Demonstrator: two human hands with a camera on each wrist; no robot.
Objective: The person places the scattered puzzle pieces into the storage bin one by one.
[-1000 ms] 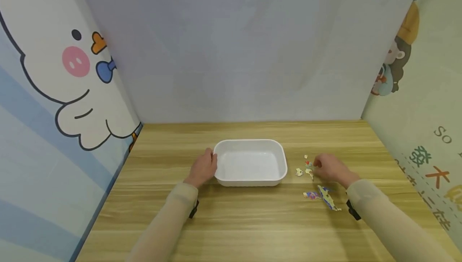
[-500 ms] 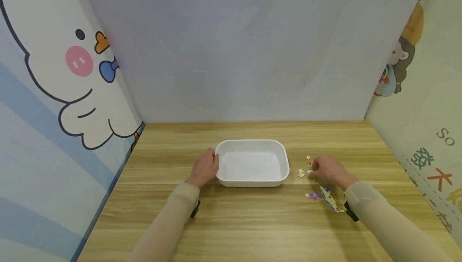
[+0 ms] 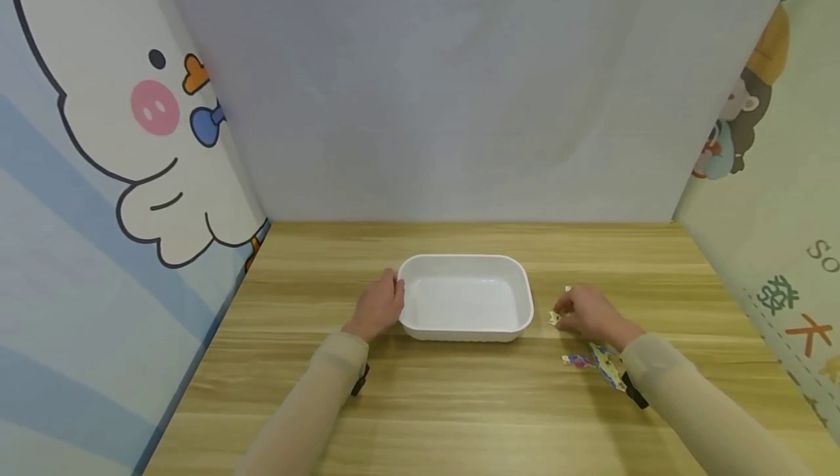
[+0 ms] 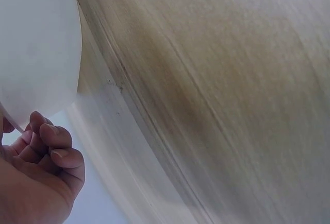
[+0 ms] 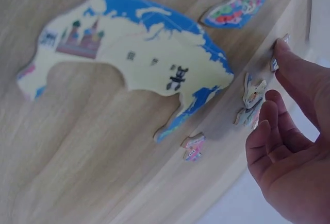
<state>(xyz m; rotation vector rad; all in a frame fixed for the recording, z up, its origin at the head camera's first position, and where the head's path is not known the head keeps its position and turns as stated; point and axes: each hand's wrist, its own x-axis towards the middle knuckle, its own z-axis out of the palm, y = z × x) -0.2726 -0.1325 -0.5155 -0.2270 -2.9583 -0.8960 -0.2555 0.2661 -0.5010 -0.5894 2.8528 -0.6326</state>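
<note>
A white rectangular tray (image 3: 464,334) stands mid-table, with nothing in it. My left hand (image 3: 379,307) grips its left rim, thumb and fingers curled round the edge. To the right lie several flat map puzzle pieces. My right hand (image 3: 590,313) is over the small ones; its thumb touches a small piece (image 5: 274,62), with a gap between thumb and fingers. Beside the fingers lies a cream piece (image 5: 254,90), and a small pink piece (image 5: 194,148) is farther off. Nearer to me are a large cream-and-blue piece (image 5: 144,44) and a pink-and-blue piece (image 5: 242,2).
The wood-grain table (image 3: 453,418) meets a plain pale curtain (image 3: 459,82) at the back. Printed cloths hang on both sides, one with a white cartoon bird (image 3: 131,119) at the left.
My right hand has moved left, its thumb coming to the leftmost small piece and its fingers covering others. The left hand stays on the tray rim. The whole head view has shifted slightly.
</note>
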